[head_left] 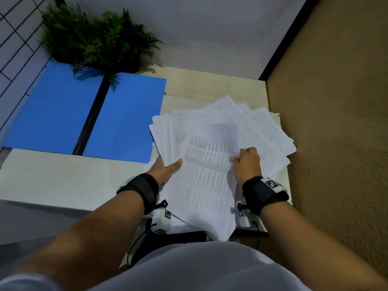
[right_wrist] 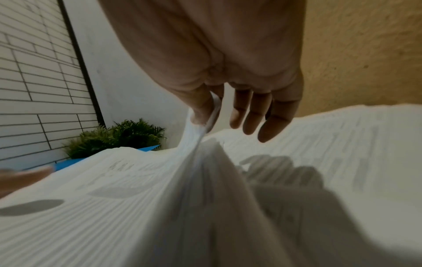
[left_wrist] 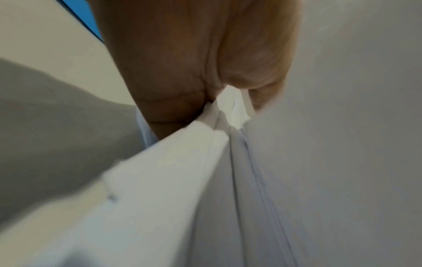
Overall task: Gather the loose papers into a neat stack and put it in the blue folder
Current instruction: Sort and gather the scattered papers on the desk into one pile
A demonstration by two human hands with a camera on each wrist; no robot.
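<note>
A fanned spread of white printed papers [head_left: 247,127] lies on the right half of the table. My left hand [head_left: 165,168] grips the spread's left side, thumb on top and fingers underneath. My right hand [head_left: 245,162] pinches the right edge of the top sheet [head_left: 207,177] between thumb and forefinger; in the right wrist view the other fingers [right_wrist: 271,122] hang free above the papers [right_wrist: 319,137]. The left wrist view shows the left hand [left_wrist: 182,81] clamped on the paper edges [left_wrist: 230,108]. The blue folder [head_left: 63,110] lies open flat at the table's left.
A potted fern [head_left: 98,43] stands at the back, overhanging the folder's spine. A tan textured wall [head_left: 336,122] runs close along the table's right edge. The pale table [head_left: 63,181] shows bare in front of the folder. A grey wall is behind.
</note>
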